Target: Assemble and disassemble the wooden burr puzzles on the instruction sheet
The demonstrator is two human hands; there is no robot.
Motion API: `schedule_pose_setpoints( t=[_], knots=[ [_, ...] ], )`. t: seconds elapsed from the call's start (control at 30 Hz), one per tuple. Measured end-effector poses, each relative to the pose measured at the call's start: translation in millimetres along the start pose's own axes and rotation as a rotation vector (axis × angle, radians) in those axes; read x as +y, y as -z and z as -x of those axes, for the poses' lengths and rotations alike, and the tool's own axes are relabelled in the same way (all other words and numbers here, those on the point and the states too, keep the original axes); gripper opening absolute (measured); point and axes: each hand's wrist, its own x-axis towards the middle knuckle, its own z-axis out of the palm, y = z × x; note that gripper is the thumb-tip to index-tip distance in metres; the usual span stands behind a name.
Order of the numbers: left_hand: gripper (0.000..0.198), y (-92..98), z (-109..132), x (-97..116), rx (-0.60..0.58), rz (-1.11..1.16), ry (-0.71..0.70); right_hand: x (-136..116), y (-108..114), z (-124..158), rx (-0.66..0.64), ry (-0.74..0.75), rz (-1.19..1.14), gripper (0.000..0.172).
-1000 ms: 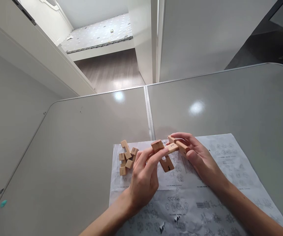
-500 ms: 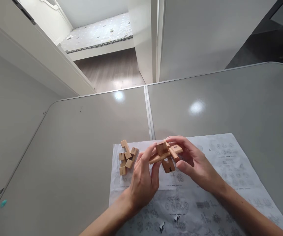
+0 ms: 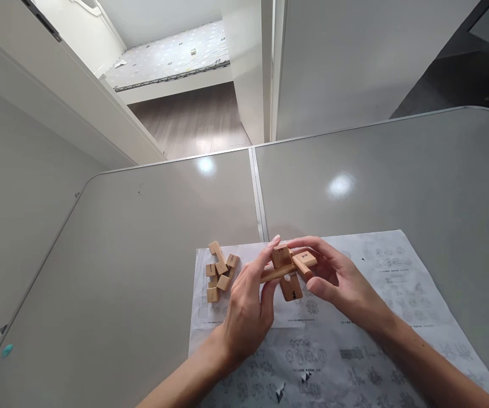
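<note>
Above a printed sheet (image 3: pixel 295 334), both hands hold a wooden burr puzzle (image 3: pixel 284 272) made of interlocked flat pieces marked with black numbers. My left hand (image 3: pixel 248 300) is closed on its left side, thumb below and index finger up along the block marked like a 3. On the right, my right hand (image 3: pixel 341 280) curls around the end of the piece marked 2, its thumb by the slanted bar. The far fingers of the right hand are partly hidden behind the puzzle. Left of my left hand lies a small pile of loose notched wooden pieces (image 3: pixel 222 282), some numbered.
The sheet carries small diagrams and two torn spots near its lower middle. It lies on a grey table (image 3: pixel 163 255) with a metal seam (image 3: pixel 258 192) running away from me. Past the table edge are a doorway and a bed (image 3: pixel 171 56).
The left index finger has lifted and stretched further along the upper block. The puzzle has shifted very slightly right and tilted a little. The loose pieces lie as before.
</note>
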Motion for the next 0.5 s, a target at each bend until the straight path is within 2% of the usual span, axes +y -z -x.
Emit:
schedule_pose_setpoints(
  t=[0.3,0.37,0.5],
  knots=[
    [0.066,0.7,-1.8,1.7,-0.022,-0.105,-0.062,-1.0,3.5,-0.4,0.04,-0.083,0.021,0.058],
    [0.075,1.2,-2.5,2.5,-0.035,-0.124,-0.087,-0.8,5.6,-0.3,0.052,-0.097,0.05,0.06],
    [0.108,2.3,-3.5,3.9,-0.049,-0.154,-0.093,-0.9,6.9,-0.5,0.047,-0.129,0.048,0.06]
  ],
)
